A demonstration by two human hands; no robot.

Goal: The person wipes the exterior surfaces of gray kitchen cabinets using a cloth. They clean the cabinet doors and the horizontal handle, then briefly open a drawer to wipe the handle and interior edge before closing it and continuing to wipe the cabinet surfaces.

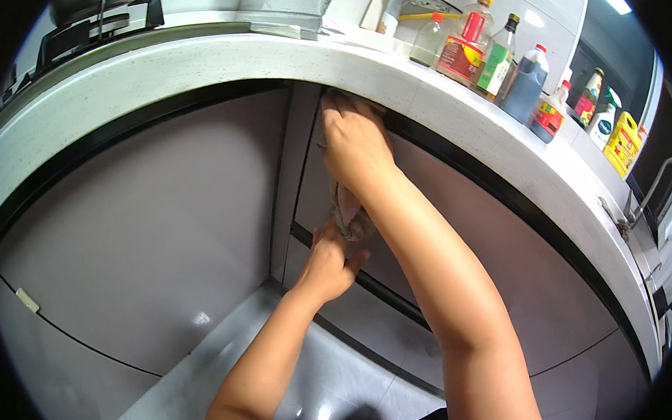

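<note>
My right hand is raised to the top of a grey cabinet front, just under the countertop lip. Its fingers press a greyish-brown cloth against the panel, and the cloth hangs below the palm. Lower down, my left hand is by the cloth's bottom end, fingers pointing up and thumb spread to the right. Its fingertips are partly hidden near the cloth, so whether they touch it I cannot tell. A dark horizontal groove runs along the cabinet just beside the left hand.
Overhead, the white countertop curves across. Several sauce and oil bottles stand on it at the right, near a yellow jug and a spray bottle. A gas stove is at upper left. Glossy tiles cover the floor.
</note>
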